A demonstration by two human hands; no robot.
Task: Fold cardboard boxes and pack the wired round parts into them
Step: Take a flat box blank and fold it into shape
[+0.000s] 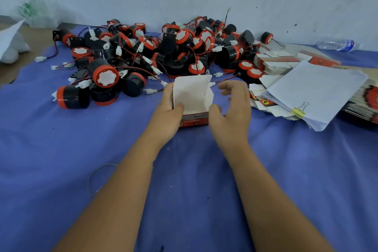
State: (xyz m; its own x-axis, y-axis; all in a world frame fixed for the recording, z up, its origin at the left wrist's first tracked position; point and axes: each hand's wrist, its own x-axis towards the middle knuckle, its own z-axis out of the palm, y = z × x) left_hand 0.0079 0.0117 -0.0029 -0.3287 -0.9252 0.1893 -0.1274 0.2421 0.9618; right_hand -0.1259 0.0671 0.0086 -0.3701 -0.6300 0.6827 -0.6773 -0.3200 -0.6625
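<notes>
Gripping the open cardboard box (193, 100) at its left side, the left hand (167, 112) steadies it; the right hand (233, 108), fingers loosely spread, touches its near right corner.

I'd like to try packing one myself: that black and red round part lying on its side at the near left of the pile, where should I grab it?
Grip the round part across its black drum, coming from above. It lies on its side, so the curved body faces up, clear of neighbours; the wire trails off behind, too thin to lift by.

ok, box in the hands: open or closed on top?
Open. The box has its top flap standing up, white inside showing; the left hand holds its side.
</notes>
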